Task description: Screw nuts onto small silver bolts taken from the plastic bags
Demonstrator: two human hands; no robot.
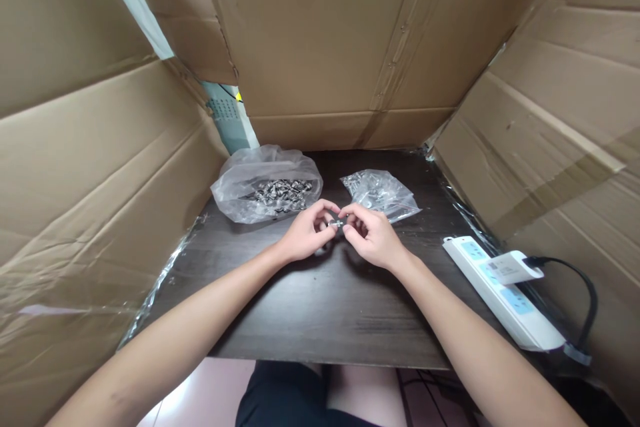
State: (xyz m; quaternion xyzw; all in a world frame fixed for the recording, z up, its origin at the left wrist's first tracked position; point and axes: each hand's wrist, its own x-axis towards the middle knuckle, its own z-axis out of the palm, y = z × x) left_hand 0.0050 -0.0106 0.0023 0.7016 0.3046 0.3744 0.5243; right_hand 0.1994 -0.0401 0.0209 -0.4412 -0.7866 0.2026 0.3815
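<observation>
My left hand [306, 232] and my right hand [373, 235] meet above the middle of the dark wooden table [310, 307]. Both pinch a small metal screw part [336, 222] between their fingertips. Just behind my left hand lies an open clear plastic bag [235, 180] holding several small metal screws [281, 193]. Behind my right hand lies a smaller clear bag of metal parts [380, 192].
Cardboard walls stand on the left [95, 167], back [330, 47] and right [555, 113] of the table. A white power strip [505, 297] with a plugged adapter and black cable [590, 293] lies at the right edge. My legs show below the table's front edge.
</observation>
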